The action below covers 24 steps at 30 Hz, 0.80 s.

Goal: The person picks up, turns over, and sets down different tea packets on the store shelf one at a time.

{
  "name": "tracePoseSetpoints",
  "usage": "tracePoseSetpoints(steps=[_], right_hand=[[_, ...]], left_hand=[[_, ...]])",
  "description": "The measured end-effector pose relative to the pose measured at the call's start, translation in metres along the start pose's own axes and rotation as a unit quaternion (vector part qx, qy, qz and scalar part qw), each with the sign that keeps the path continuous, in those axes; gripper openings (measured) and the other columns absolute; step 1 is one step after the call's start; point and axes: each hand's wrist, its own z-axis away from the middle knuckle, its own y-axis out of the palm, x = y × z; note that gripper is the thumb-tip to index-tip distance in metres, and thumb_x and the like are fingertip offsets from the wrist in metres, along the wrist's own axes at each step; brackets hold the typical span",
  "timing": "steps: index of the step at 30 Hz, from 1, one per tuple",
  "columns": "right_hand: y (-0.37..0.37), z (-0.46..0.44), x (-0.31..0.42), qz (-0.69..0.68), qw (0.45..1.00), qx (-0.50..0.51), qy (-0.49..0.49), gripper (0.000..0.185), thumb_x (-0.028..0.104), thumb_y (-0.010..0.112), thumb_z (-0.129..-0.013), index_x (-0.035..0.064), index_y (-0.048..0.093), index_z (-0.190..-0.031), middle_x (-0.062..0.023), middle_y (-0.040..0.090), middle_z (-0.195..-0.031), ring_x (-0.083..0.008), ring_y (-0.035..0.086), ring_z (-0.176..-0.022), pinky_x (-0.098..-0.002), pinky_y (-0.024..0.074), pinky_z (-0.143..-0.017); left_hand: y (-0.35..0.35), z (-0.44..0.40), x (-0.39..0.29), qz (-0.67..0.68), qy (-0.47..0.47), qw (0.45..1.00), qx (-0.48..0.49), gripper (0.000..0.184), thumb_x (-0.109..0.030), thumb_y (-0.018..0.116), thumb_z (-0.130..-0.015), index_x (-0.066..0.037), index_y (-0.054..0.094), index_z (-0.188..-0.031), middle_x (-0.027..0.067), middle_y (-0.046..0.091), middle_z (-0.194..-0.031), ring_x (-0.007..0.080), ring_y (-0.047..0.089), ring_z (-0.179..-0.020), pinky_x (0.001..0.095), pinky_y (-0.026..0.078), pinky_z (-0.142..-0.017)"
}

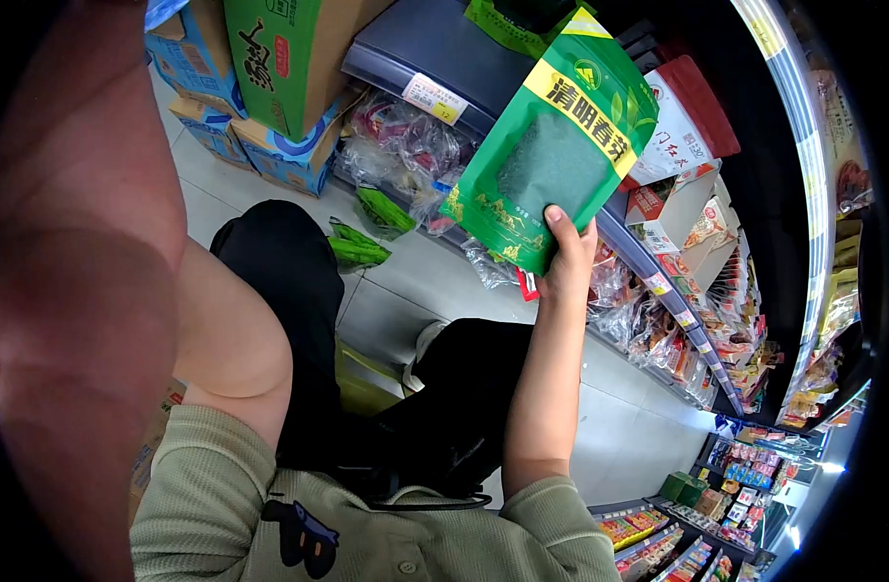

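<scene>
My right hand [568,254] holds a green and yellow pouch of tea leaves [561,145] by its lower edge, thumb on the front. Dark leaves show through the pouch's window. The pouch is tilted in front of the shelf. My left hand [76,262] is raised very close to the camera, large and blurred along the left edge; its fingers cannot be made out. Two green packets [372,228] lie on the floor beside the lower shelf.
Shelves [672,301] with price tags run along the right, holding bagged foods and a red-and-white pouch [682,121]. Plastic-wrapped goods [401,136] fill the bottom shelf. A green carton [280,68] rests on blue boxes [207,63] at upper left. More stocked racks [745,470] stand at lower right.
</scene>
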Motion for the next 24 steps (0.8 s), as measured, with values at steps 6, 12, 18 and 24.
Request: tracePoseSetpoints(steps=[6, 12, 18, 24], right_hand=[[0.003, 0.002, 0.001, -0.002, 1.000, -0.002, -0.003, 0.055, 0.012, 0.065, -0.073, -0.0037, 0.041, -0.120, -0.0143, 0.055, -0.106, -0.0235, 0.058, -0.092, -0.0343, 0.0488, -0.081], [-0.002, -0.001, -0.002, 0.004, 1.000, 0.003, -0.004, 0.055, 0.012, 0.066, -0.072, -0.0038, 0.042, -0.119, -0.0139, 0.055, -0.105, -0.0227, 0.058, -0.092, -0.0338, 0.0478, -0.082], [0.000, 0.000, 0.000, -0.011, 1.000, 0.003, 0.007, 0.054, 0.010, 0.067, -0.071, -0.0040, 0.043, -0.117, -0.0143, 0.055, -0.105, -0.0224, 0.058, -0.091, -0.0337, 0.0478, -0.082], [0.001, 0.002, 0.006, -0.032, 0.999, -0.001, 0.009, 0.048, 0.006, 0.068, -0.071, -0.0034, 0.047, -0.113, -0.0117, 0.058, -0.103, -0.0202, 0.057, -0.091, -0.0319, 0.0460, -0.082]], left_hand=[[0.000, 0.000, 0.002, -0.003, -0.008, 1.000, 0.001, 0.058, -0.045, 0.039, -0.087, -0.005, 0.037, -0.129, 0.0242, 0.049, -0.120, 0.0305, 0.057, -0.095, 0.0377, 0.045, -0.077], [0.007, -0.005, 0.016, -0.008, -0.022, 1.000, 0.018, 0.057, -0.044, 0.038, -0.088, -0.005, 0.037, -0.129, 0.0237, 0.051, -0.119, 0.0296, 0.057, -0.093, 0.0368, 0.045, -0.076], [0.014, -0.020, 0.074, -0.142, -0.093, 0.985, -0.009, 0.055, -0.043, 0.037, -0.088, -0.005, 0.037, -0.128, 0.0232, 0.052, -0.117, 0.0287, 0.058, -0.092, 0.0359, 0.046, -0.075], [0.023, 0.016, 0.155, -0.224, -0.386, 0.873, -0.196, 0.037, -0.025, 0.044, -0.089, -0.004, 0.046, -0.120, 0.0130, 0.060, -0.103, 0.0156, 0.060, -0.084, 0.0253, 0.046, -0.069]])
